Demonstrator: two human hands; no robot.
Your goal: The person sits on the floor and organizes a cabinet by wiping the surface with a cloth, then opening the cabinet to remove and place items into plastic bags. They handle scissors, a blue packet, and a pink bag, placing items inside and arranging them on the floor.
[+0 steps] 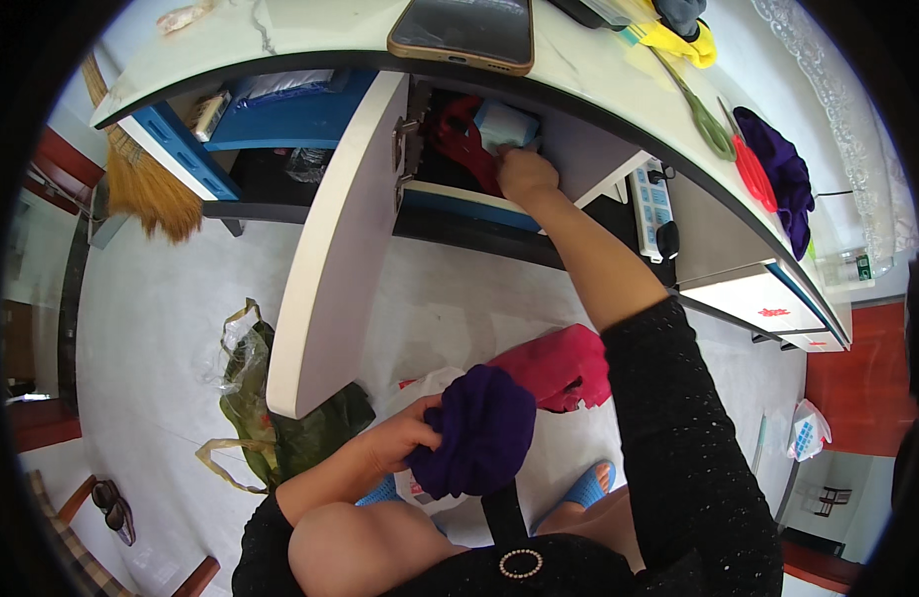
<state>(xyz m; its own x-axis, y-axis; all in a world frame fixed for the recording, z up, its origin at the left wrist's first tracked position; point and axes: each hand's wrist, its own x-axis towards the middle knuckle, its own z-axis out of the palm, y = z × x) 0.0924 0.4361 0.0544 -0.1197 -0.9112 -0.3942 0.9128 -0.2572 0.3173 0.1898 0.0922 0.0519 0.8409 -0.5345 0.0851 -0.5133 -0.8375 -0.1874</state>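
Bunched in my left hand [403,440] is a dark purple cloth [478,433], held above my lap. My right hand [528,175] reaches into an open cabinet compartment [594,142]. Its fingertips are at a pale blue and white packet [504,123], beside a red strap-like item [459,138]. Whether the fingers grip the packet or only touch it, I cannot tell. The cabinet door [340,246] stands swung out to the left of my right arm.
On the marble-patterned top lie a smartphone [463,33], green-handled scissors [709,130], red-handled scissors [754,175] and another purple cloth [776,172]. A power strip [651,209] is right of the compartment. On the floor are a pink bag [553,366], a green bag [318,425] and a straw broom [146,183].
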